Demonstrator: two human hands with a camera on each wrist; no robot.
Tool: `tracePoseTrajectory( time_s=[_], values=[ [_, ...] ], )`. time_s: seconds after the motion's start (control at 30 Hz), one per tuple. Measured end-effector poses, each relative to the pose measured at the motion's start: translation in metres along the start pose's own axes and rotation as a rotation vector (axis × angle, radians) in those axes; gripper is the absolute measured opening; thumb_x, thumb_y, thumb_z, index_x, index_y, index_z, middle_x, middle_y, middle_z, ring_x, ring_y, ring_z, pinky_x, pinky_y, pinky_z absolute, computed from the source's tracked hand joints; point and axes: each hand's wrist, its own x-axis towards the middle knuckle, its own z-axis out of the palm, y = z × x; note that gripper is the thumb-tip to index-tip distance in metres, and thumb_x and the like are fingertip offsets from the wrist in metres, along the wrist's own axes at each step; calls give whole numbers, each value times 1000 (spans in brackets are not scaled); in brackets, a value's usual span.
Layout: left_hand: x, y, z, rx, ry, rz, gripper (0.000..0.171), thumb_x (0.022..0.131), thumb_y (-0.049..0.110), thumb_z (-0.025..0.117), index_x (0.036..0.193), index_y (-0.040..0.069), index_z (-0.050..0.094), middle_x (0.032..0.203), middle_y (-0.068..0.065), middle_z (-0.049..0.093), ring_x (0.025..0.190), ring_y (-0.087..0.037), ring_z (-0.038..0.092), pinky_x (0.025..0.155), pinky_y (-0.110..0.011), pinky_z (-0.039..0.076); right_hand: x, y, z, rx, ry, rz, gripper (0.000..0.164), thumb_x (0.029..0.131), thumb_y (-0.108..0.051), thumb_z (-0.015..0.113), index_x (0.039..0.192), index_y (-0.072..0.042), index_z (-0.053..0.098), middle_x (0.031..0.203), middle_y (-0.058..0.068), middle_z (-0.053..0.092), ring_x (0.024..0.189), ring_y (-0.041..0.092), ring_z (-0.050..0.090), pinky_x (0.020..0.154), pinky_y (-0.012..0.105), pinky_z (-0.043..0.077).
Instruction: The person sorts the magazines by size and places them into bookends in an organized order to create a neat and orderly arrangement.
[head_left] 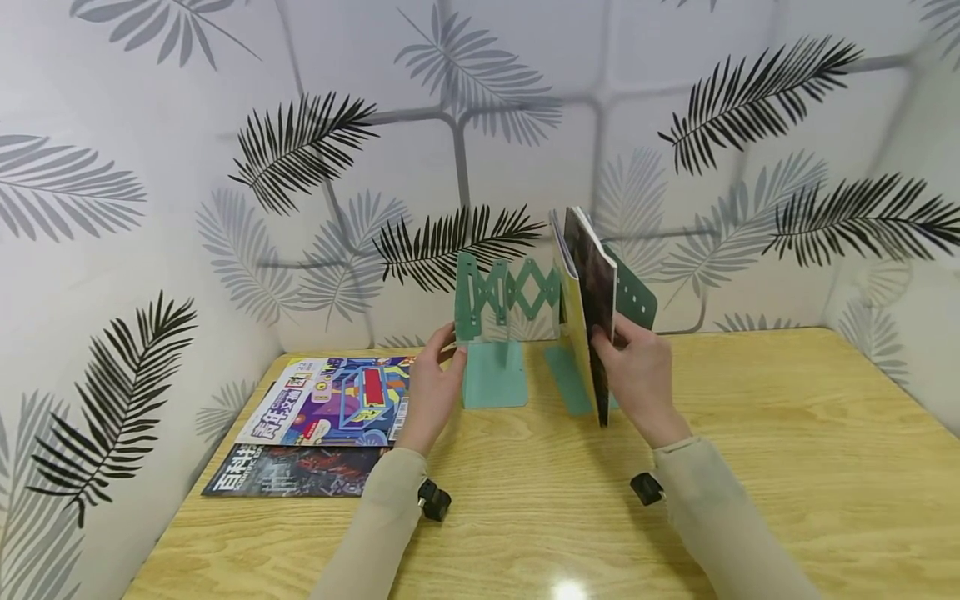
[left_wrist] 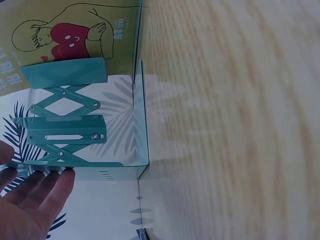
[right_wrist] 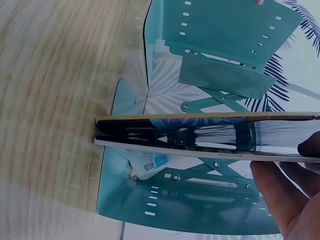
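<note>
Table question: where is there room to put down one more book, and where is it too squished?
The table is bare right of the right hand, out to the wall, and along the near edge between the sleeves. It is crowded at the back: the green bookend rack with the upright books fills the middle, and the magazines cover the left corner.

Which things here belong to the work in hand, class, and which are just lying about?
In hand:
left hand, touching the bookend
right hand, holding upright books in the bookend

Lying about:
two magazines flat on the table, left of the bookend
</note>
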Motion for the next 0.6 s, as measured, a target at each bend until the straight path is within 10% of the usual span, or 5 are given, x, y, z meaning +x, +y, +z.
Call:
tracePoseTrajectory(
  time_s=[0.6],
  values=[
    [1,-1,1,3,4,8,39,102,21,54,141,20,53,133,-3,58,116,-23,58,93,-41,52,-2,-2,4,2,-47,-34,18,93,-10,66,107,-8,76,89,12,74,81,29,71,68,48,56]
  ],
)
